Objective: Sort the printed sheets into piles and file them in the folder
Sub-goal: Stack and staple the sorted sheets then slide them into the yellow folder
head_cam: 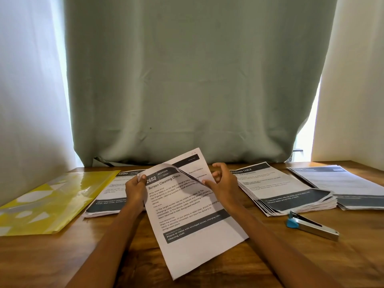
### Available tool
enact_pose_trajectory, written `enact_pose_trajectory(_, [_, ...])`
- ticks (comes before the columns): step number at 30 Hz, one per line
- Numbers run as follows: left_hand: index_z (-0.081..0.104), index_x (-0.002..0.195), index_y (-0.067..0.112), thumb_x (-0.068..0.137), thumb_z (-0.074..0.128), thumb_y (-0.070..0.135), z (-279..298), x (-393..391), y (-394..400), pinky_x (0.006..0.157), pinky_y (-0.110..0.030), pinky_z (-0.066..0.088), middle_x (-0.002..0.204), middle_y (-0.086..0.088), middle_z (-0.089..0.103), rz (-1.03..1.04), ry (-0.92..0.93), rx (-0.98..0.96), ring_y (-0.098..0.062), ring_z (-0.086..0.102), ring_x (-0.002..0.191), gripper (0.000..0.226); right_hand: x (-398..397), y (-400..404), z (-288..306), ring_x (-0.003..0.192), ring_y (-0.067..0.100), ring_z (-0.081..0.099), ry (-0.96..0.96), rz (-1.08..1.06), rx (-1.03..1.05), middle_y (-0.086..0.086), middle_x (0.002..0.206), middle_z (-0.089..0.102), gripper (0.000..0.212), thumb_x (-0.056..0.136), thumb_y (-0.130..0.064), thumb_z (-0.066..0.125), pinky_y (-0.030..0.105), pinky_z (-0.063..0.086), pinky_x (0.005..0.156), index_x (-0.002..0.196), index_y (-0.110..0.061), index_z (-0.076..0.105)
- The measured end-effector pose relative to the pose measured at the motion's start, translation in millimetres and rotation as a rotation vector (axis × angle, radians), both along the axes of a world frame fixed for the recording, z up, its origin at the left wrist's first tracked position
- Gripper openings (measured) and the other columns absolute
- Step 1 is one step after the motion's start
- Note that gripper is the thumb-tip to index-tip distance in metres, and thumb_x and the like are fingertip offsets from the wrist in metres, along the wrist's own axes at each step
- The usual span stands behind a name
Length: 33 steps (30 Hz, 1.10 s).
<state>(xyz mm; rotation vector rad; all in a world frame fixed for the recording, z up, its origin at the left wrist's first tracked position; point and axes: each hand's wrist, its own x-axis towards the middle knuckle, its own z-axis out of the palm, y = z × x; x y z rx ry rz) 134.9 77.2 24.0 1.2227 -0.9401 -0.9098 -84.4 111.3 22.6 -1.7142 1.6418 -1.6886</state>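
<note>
Our left hand (136,190) pinches the sheets (187,204) by their top-left corner above the table's (62,256) near middle; our right hand (223,183) nips the curling top page's edge. Light, floppy paper: best held at corners. It reads "2652 BEDROOM Screen Cleaning Check"

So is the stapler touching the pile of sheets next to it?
Apart. The head view shows bare wood between the stapler and the pile.

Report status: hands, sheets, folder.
Left hand grips held sheets; right hand peels top sheet. Three piles on table. Yellow folder unfilled. Stapler lies clear.
</note>
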Motion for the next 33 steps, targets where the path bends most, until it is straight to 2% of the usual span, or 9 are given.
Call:
enact_pose_trajectory(3, [0.05, 0.097, 0.011, 0.099, 0.043, 0.028, 0.0, 0.2, -0.7, 0.083, -0.052, 0.053, 0.081, -0.01, 0.061, -0.009, 0.008, 0.01, -0.033, 0.064, 0.085, 0.018, 1.0, 2.3, -0.7, 0.071, 0.01, 0.06, 0.07, -0.044, -0.099, -0.001, 0.081, 0.062, 0.024, 0.078, -0.02, 0.074, 0.022, 0.056, 0.067, 0.095, -0.013, 0.059])
enact_pose_trajectory(6, [0.05, 0.096, 0.012, 0.099, 0.044, 0.027, -0.2, 0.9, -0.9, 0.084, -0.053, 0.052, 0.083, -0.012, 0.062, -0.003, 0.018, 0.008, -0.035, 0.064, 0.087, 0.017, 1.7, 2.8, -1.8, 0.074, 0.01, 0.06, 0.167, -0.081, -0.139, 0.003, 0.089, 0.067, 0.02, 0.079, -0.025, 0.073, 0.008, 0.045, 0.06, 0.09, -0.012, 0.061])
enact_pose_trajectory(12, [0.05, 0.098, 0.01, 0.099, 0.044, 0.027, 0.0, 0.0, -0.2, 0.082, -0.052, 0.053, 0.081, -0.01, 0.061, -0.004, 0.008, 0.006, -0.034, 0.064, 0.086, 0.018, 0.0, 1.6, -6.6, 0.087, 0.02, 0.067, 0.275, -0.12, -0.22, 0.008, 0.098, 0.071, 0.016, 0.086, -0.022, 0.066, 0.002, 0.038, 0.06, 0.088, -0.006, 0.063])
enact_pose_trajectory(15, [0.05, 0.099, 0.011, 0.098, 0.044, 0.028, 0.0, 0.5, -0.7, 0.082, -0.052, 0.053, 0.082, -0.01, 0.061, -0.005, 0.013, 0.01, -0.033, 0.064, 0.084, 0.017, 1.9, -1.0, -6.7, 0.09, 0.021, 0.062, 0.287, -0.17, -0.28, 0.01, 0.098, 0.069, 0.015, 0.083, -0.019, 0.07, 0.007, 0.038, 0.064, 0.087, -0.006, 0.065])
enact_pose_trajectory(19, [0.05, 0.1, 0.01, 0.099, 0.043, 0.028, -0.6, 0.7, -1.1, 0.079, -0.05, 0.054, 0.081, -0.01, 0.061, -0.005, 0.016, 0.006, -0.03, 0.063, 0.079, 0.019, 3.5, -4.5, -6.5, 0.105, 0.03, 0.057, 0.345, -0.223, -0.412, 0.012, 0.112, 0.065, 0.012, 0.074, -0.015, 0.078, 0.027, 0.049, 0.071, 0.078, -0.01, 0.068])
enact_pose_trajectory(24, [0.049, 0.099, 0.01, 0.099, 0.043, 0.028, -0.6, 0.3, -2.6, 0.076, -0.046, 0.054, 0.08, -0.01, 0.061, 0.003, 0.02, 0.012, -0.029, 0.062, 0.078, 0.019, 6.9, -3.0, -4.4, 0.105, 0.024, 0.056, 0.418, -0.043, -0.517, 0.011, 0.113, 0.065, 0.011, 0.072, -0.018, 0.073, 0.026, 0.049, 0.074, 0.077, -0.01, 0.067])
enact_pose_trajectory(27, [0.049, 0.097, 0.01, 0.099, 0.042, 0.027, -0.7, 0.9, -3.7, 0.071, -0.042, 0.053, 0.078, -0.009, 0.06, 0.01, 0.03, 0.011, -0.029, 0.062, 0.078, 0.018, 12.5, -0.8, -4.1, 0.105, 0.014, 0.052, 0.377, 0.083, -0.567, 0.009, 0.111, 0.066, 0.012, 0.075, -0.021, 0.068, 0.033, 0.052, 0.078, 0.076, -0.009, 0.066])
enact_pose_trajectory(30, [0.05, 0.086, 0.013, 0.1, 0.042, 0.026, -0.4, 0.9, -3.8, 0.069, -0.039, 0.052, 0.078, -0.01, 0.061, 0.002, 0.051, 0.003, -0.026, 0.061, 0.071, 0.02, 14.7, 1.7, -4.1, 0.105, 0.006, 0.052, 0.386, 0.156, -0.598, 0.005, 0.108, 0.067, 0.026, 0.08, -0.035, 0.061, 0.024, 0.045, 0.084, 0.072, -0.01, 0.065])
enact_pose_trajectory(33, [0.049, 0.086, 0.015, 0.099, 0.042, 0.027, -0.2, 1.1, -3.8, 0.073, -0.045, 0.054, 0.08, -0.011, 0.062, -0.012, 0.065, 0.018, -0.026, 0.063, 0.071, 0.019, 15.7, 2.3, -5.2, 0.104, 0.005, 0.052, 0.434, 0.192, -0.582, 0.003, 0.109, 0.068, 0.029, 0.08, -0.039, 0.059, 0.017, 0.039, 0.085, 0.071, -0.012, 0.065])
